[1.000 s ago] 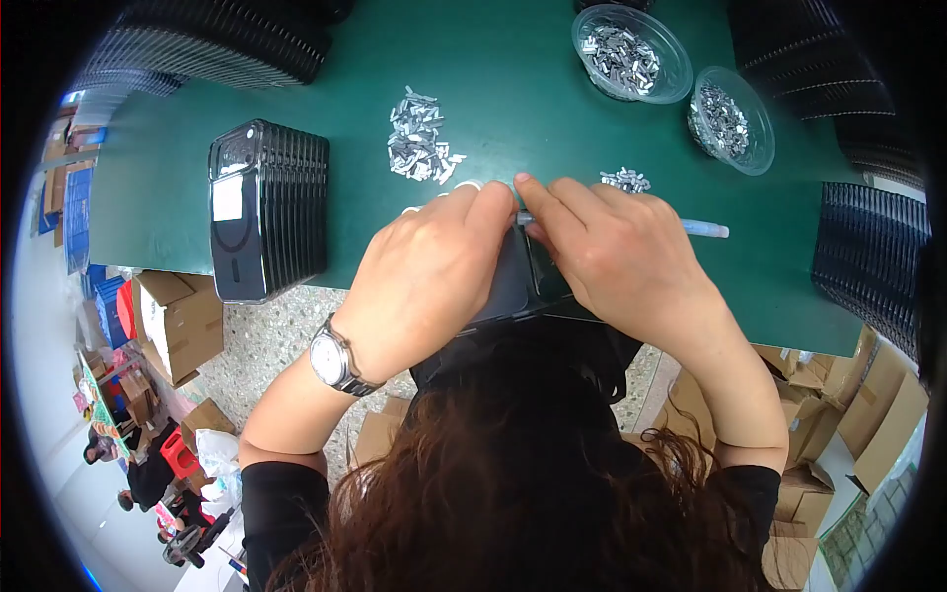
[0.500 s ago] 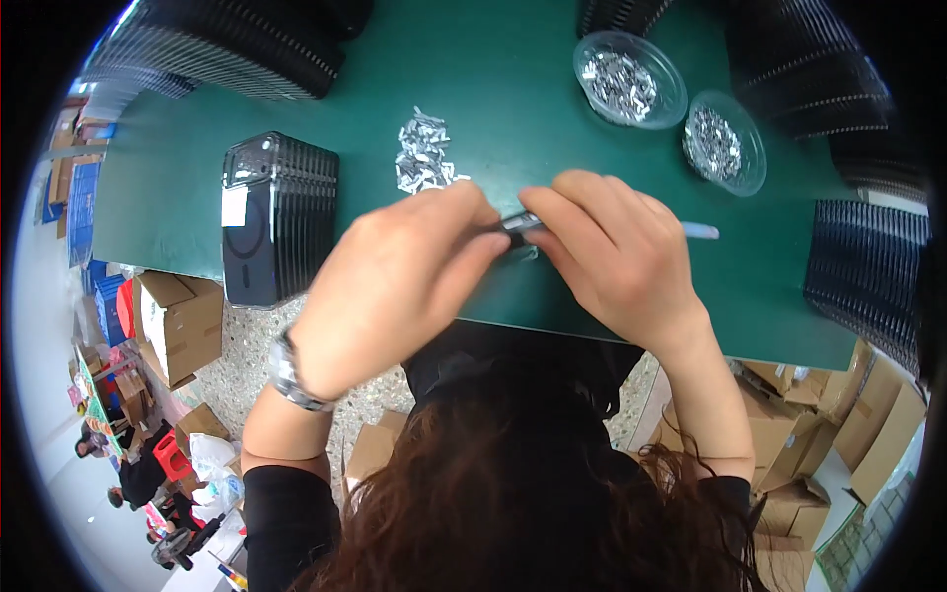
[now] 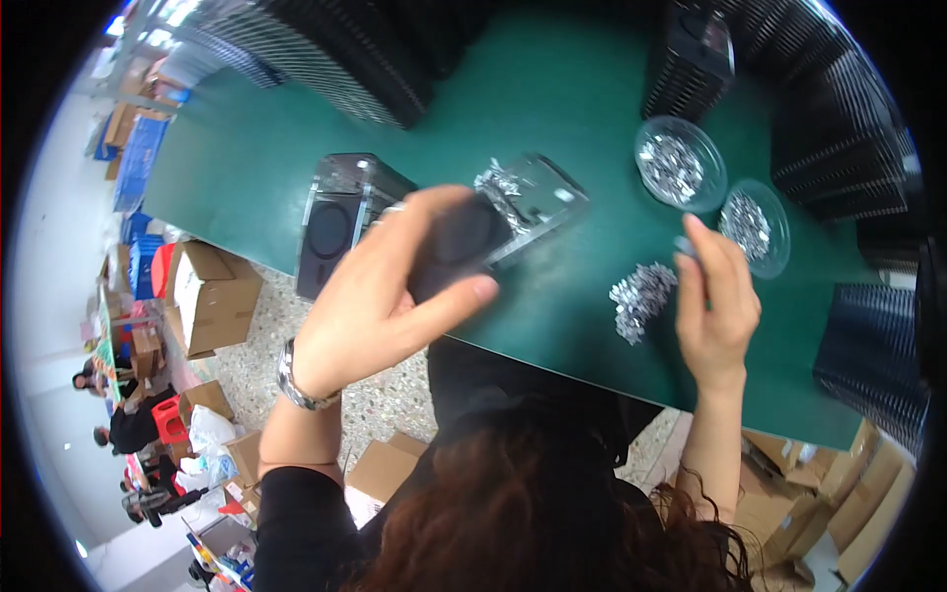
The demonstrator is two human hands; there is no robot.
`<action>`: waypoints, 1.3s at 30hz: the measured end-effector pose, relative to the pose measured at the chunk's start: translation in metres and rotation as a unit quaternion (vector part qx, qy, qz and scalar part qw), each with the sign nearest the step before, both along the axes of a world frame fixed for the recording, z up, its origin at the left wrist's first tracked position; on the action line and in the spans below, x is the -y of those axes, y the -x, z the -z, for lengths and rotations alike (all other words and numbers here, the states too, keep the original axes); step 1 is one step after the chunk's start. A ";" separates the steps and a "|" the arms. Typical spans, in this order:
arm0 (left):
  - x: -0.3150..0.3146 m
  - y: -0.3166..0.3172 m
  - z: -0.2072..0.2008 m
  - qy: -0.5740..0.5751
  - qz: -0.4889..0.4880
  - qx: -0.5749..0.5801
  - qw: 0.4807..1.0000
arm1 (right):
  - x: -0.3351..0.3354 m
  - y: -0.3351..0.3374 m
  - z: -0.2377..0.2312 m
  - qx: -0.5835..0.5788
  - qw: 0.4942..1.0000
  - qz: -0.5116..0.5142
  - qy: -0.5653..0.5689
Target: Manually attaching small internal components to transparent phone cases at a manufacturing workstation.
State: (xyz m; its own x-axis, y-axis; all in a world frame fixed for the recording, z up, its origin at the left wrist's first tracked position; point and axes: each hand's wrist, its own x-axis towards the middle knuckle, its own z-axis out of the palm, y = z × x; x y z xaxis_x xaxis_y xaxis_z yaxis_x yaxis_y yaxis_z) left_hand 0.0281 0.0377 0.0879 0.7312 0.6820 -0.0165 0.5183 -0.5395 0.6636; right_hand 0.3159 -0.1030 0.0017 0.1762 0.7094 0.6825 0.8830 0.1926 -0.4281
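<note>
Left hand (image 3: 370, 316), nine o'clock: spread across one black phone case (image 3: 483, 232), held at twelve, apparently mid-handling. Right hand (image 3: 720, 311), three o'clock: fingertips pinched on small grey item (image 3: 684, 247), blurred. Silver pieces (image 3: 641, 296), alongside: seemingly plenty left. Case stack (image 3: 327, 232), ten o'clock: apparently set aside. Tubs (image 3: 717, 178), two o'clock: pieces remaining.

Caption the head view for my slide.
Left hand holding a phone case, right hand beside piled silvery pieces.

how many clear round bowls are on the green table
2. The upper bowl is toward the right of the table, below a dark stack; the lower bowl sits beside it, farther right. Others could be hidden behind stacks.
</note>
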 end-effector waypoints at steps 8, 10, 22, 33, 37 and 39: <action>-0.014 0.042 0.027 -0.239 -0.300 -0.215 0.898 | 0.036 -0.030 0.065 -0.047 0.982 0.124 0.135; -0.009 0.043 0.026 -0.204 -0.326 -0.232 0.894 | 0.037 -0.030 0.071 -0.031 0.978 0.133 0.156; -0.004 0.045 0.017 -0.226 -0.317 -0.263 0.883 | 0.036 -0.034 0.075 -0.055 0.976 0.129 0.165; 0.028 0.004 -0.031 0.228 -0.196 0.188 0.935 | 0.038 -0.035 0.074 -0.059 0.977 0.123 0.161; 0.033 0.003 -0.033 0.232 -0.191 0.187 0.935 | 0.037 -0.033 0.076 -0.056 0.978 0.120 0.162; 0.035 0.002 -0.033 0.225 -0.193 0.193 0.935 | 0.037 -0.034 0.075 -0.056 0.978 0.119 0.162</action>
State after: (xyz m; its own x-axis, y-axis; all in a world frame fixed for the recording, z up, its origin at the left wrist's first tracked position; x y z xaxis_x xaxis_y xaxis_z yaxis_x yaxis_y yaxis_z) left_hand 0.0261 0.0029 0.1210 0.4429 0.8837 -0.1516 0.2917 0.0179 0.9564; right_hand 0.3497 -0.1401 -0.0738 0.4231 0.8149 0.3961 0.8301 -0.1735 -0.5299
